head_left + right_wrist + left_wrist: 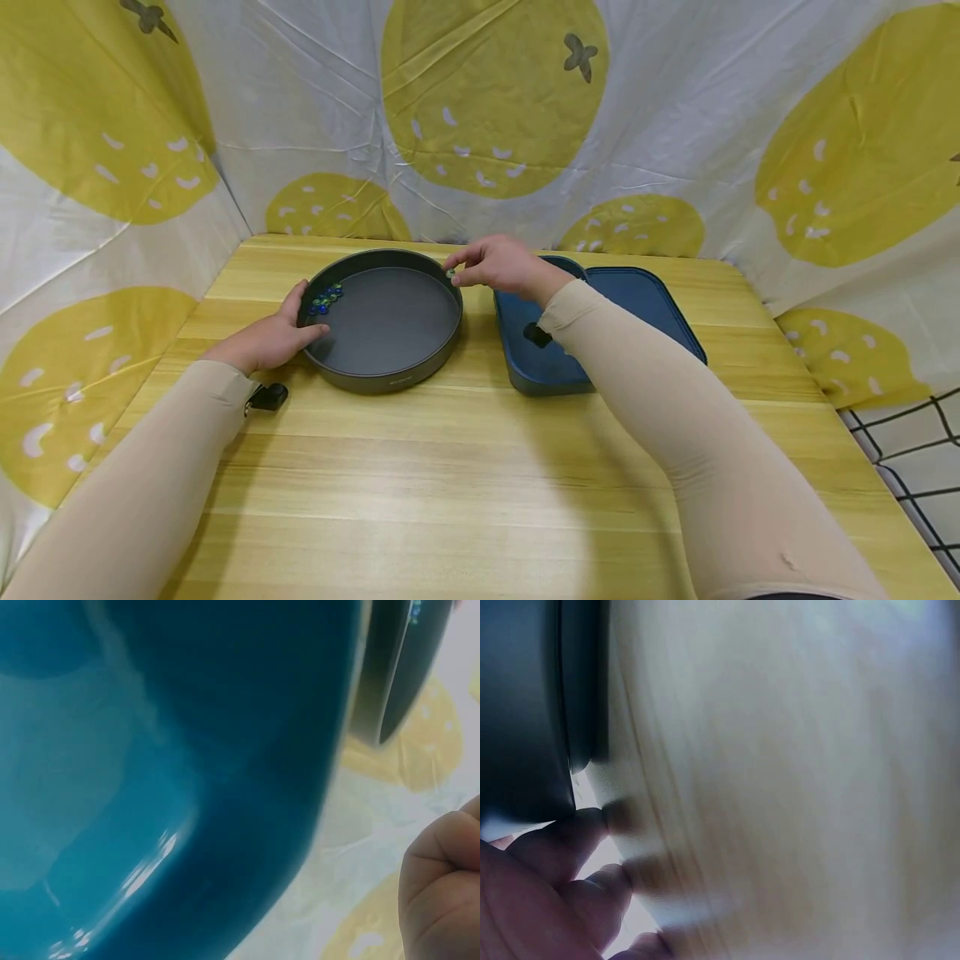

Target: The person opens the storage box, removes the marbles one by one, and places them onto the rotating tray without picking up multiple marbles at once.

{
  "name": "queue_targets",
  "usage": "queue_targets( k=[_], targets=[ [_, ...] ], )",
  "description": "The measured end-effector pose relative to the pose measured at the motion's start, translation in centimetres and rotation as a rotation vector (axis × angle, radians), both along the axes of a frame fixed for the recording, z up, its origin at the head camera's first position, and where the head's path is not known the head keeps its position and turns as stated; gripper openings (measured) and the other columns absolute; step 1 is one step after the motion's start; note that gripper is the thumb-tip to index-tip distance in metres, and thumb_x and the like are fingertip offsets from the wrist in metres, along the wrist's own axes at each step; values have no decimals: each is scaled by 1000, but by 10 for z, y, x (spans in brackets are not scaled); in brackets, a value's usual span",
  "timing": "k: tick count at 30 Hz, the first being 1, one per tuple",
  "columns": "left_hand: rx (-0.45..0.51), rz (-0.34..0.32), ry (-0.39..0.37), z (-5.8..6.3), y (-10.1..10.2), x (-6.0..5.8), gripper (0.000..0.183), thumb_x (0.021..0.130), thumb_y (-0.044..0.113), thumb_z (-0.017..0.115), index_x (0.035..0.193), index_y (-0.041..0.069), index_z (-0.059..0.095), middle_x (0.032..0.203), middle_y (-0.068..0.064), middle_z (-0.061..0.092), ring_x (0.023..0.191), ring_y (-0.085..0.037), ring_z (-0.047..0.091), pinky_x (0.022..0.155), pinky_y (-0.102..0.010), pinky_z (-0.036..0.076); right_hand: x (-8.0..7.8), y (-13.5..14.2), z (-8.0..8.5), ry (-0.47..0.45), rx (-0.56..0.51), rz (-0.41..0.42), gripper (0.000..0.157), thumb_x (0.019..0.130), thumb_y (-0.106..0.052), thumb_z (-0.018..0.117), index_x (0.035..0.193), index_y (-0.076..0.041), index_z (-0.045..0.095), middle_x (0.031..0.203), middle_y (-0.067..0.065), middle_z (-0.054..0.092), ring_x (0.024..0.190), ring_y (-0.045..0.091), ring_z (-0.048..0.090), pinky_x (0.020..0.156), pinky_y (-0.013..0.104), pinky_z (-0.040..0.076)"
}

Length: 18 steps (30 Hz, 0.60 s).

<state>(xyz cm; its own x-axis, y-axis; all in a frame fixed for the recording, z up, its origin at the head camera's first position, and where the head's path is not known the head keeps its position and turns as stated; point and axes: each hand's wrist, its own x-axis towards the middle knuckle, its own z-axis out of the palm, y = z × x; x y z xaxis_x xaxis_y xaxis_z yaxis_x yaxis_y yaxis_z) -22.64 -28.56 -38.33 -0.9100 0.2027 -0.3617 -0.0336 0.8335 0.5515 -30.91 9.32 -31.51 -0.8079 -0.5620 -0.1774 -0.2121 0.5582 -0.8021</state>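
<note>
A round dark-grey cake pan (382, 321) stands on the table, left of centre. Inside it, blue and green glass marbles (325, 300) cluster along the left wall. My left hand (273, 337) grips the pan's left side, thumb over the rim and fingers along the outside; in the left wrist view fingertips touch the wood beside the dark pan wall. Above the pan's right rim, my right hand (498, 268) pinches one greenish glass marble (451, 273) between thumb and fingertips. In the right wrist view only part of that hand shows, at the lower right, and the marble is hidden.
Right of the pan sits a blue divided tray (547, 367), partly covered by the right forearm. Its inside fills much of the right wrist view. A patterned cloth (487, 100) hangs behind the wooden table (420, 483). Black wire mesh (911, 454) stands at the right edge.
</note>
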Motion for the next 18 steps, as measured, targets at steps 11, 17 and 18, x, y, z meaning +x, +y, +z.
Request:
queue_targets(
  k=[11, 17, 18],
  targets=[
    [1, -1, -6, -1, -2, -1, 105, 109, 54, 48, 163, 10, -30, 168, -42, 3, 149, -63, 29, 122, -71, 24, 5, -23, -3, -10, 1, 35, 31, 100, -19, 74, 131, -16, 76, 139, 2, 70, 129, 21, 61, 109, 40, 51],
    [10, 0, -9, 0, 0, 0, 104, 109, 53, 48, 163, 10, -30, 169, -41, 1, 150, -63, 27, 123, -71, 23, 7, -28, -4, -14, -3, 58, 32, 101, -18, 73, 132, -16, 75, 143, 2, 67, 128, 19, 62, 108, 37, 53],
    [9, -1, -9, 1, 0, 0, 104, 109, 53, 48, 163, 10, -30, 169, -41, 1, 150, -63, 27, 123, -71, 23, 7, -29, -3, -13, -2, 61, 32, 101, -18, 73, 132, -16, 75, 143, 2, 66, 127, 19, 63, 108, 37, 53]
  ],
)
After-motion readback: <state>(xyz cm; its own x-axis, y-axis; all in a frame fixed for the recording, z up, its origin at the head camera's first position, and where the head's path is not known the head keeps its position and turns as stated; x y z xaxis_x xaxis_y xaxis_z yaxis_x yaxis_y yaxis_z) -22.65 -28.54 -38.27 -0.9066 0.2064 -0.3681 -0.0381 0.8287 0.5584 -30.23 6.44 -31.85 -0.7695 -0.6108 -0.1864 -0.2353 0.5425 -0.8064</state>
